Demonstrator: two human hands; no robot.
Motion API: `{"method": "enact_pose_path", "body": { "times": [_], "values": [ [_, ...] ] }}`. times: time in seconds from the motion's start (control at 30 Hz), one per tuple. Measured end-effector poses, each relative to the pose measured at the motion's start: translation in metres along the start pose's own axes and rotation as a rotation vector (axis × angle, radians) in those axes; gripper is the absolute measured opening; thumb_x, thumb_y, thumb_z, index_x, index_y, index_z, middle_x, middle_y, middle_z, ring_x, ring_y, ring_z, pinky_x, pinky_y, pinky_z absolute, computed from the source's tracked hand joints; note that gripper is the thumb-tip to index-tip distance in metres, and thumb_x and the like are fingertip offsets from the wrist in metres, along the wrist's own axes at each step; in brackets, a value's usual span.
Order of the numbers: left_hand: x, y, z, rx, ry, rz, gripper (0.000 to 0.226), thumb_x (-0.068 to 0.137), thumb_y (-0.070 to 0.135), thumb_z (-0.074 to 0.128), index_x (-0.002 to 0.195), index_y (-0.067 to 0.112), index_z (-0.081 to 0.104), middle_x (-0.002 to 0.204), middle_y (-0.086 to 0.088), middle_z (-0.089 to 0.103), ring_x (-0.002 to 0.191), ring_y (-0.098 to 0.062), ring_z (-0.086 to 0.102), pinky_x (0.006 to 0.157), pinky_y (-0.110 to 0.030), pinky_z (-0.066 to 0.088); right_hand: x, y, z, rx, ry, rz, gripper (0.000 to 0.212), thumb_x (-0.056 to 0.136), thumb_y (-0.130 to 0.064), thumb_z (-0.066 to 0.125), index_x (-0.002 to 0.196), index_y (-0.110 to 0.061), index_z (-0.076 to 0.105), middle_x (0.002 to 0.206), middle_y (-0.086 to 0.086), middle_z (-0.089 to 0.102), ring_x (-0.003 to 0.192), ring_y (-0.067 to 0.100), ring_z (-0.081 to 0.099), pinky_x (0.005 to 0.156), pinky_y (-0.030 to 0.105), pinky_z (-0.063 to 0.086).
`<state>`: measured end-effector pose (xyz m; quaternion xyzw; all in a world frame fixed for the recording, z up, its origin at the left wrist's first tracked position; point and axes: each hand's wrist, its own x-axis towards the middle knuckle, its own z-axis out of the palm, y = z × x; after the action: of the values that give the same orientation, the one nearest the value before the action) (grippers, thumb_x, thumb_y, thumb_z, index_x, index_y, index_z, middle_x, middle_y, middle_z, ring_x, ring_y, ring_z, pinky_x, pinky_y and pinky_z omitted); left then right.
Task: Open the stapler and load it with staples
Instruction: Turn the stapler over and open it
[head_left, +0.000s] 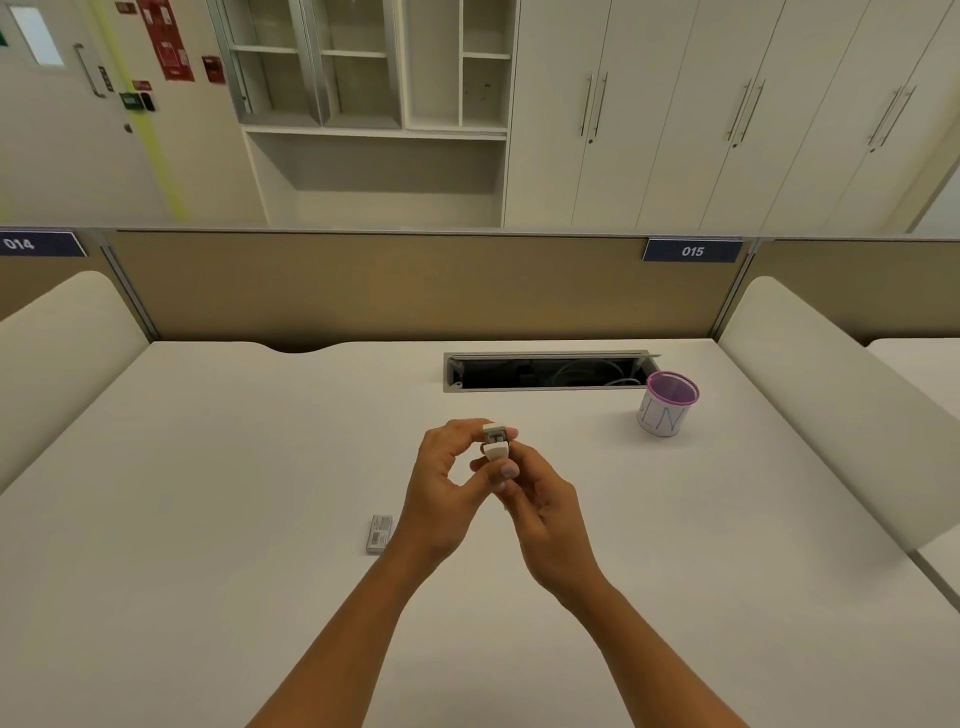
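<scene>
White desk (208, 467) fills the view; open cable hatch (545, 371) at its far edge; purple-rimmed cup (667, 405) just beside the hatch's right end; left hand (441, 493) and right hand (545, 519) meet over mid-desk, fingers of both curled round the stapler; grey staple box (379, 534) flat on desk beside left wrist; small white stapler (496, 444) held between both hands, lid state too small to tell.

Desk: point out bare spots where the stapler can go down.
Widest bare patch: left half of the desk, from the left divider to the staple box. Another lies right of the right hand, nearer than the pen cup. Crowded: the centre, where the left hand and right hand grip the stapler, and the open cable hatch behind.
</scene>
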<state>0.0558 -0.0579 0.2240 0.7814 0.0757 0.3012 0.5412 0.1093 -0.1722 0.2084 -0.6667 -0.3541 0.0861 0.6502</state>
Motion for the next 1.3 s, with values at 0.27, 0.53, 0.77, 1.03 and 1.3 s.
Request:
{"method": "enact_pose_path", "body": {
  "times": [0.27, 0.53, 0.77, 1.03, 1.3],
  "values": [
    [-0.004, -0.001, 0.008, 0.084, 0.147, 0.131, 0.029, 0.08, 0.054, 0.06, 0.103, 0.037, 0.065, 0.107, 0.021, 0.058, 0.109, -0.011, 0.05, 0.09, -0.012, 0.042, 0.001, 0.001, 0.001, -0.08, 0.076, -0.06, 0.025, 0.095, -0.026, 0.049, 0.118, -0.033, 0.057, 0.105, -0.012, 0.071, 0.102, 0.009, 0.067, 0.089, 0.018, 0.053],
    [-0.005, 0.004, 0.007, 0.053, 0.057, 0.119, 0.042, 0.081, 0.058, 0.056, 0.116, 0.034, 0.058, 0.116, 0.019, 0.053, 0.115, -0.01, 0.047, 0.093, -0.01, 0.039, 0.003, -0.001, 0.003, -0.021, -0.003, -0.042, 0.044, 0.093, -0.058, 0.039, 0.126, -0.031, 0.051, 0.114, -0.023, 0.066, 0.113, 0.007, 0.062, 0.096, 0.019, 0.049],
    [-0.008, 0.005, 0.006, 0.064, 0.124, 0.112, 0.03, 0.079, 0.046, 0.063, 0.106, 0.032, 0.064, 0.112, 0.015, 0.056, 0.111, -0.01, 0.049, 0.092, -0.011, 0.041, 0.001, -0.002, 0.007, -0.011, 0.04, -0.036, 0.052, 0.088, -0.068, 0.037, 0.117, -0.029, 0.058, 0.102, -0.016, 0.07, 0.102, 0.009, 0.067, 0.09, 0.02, 0.052],
    [-0.012, 0.001, 0.007, 0.062, 0.126, 0.083, 0.05, 0.078, 0.06, 0.06, 0.114, 0.026, 0.066, 0.115, 0.008, 0.057, 0.113, -0.011, 0.047, 0.092, -0.011, 0.04, 0.0, -0.001, 0.007, 0.01, -0.023, -0.018, 0.06, 0.088, -0.068, 0.036, 0.121, -0.022, 0.057, 0.109, -0.019, 0.069, 0.109, 0.007, 0.065, 0.096, 0.02, 0.05],
    [-0.011, 0.002, 0.009, 0.068, 0.182, 0.061, 0.043, 0.074, 0.055, 0.064, 0.106, 0.026, 0.07, 0.111, 0.013, 0.057, 0.11, -0.008, 0.048, 0.089, -0.009, 0.04, -0.002, -0.004, 0.004, -0.011, 0.021, -0.011, 0.059, 0.091, -0.063, 0.039, 0.117, -0.015, 0.061, 0.105, -0.013, 0.071, 0.105, 0.008, 0.067, 0.09, 0.018, 0.051]
  ]
}}
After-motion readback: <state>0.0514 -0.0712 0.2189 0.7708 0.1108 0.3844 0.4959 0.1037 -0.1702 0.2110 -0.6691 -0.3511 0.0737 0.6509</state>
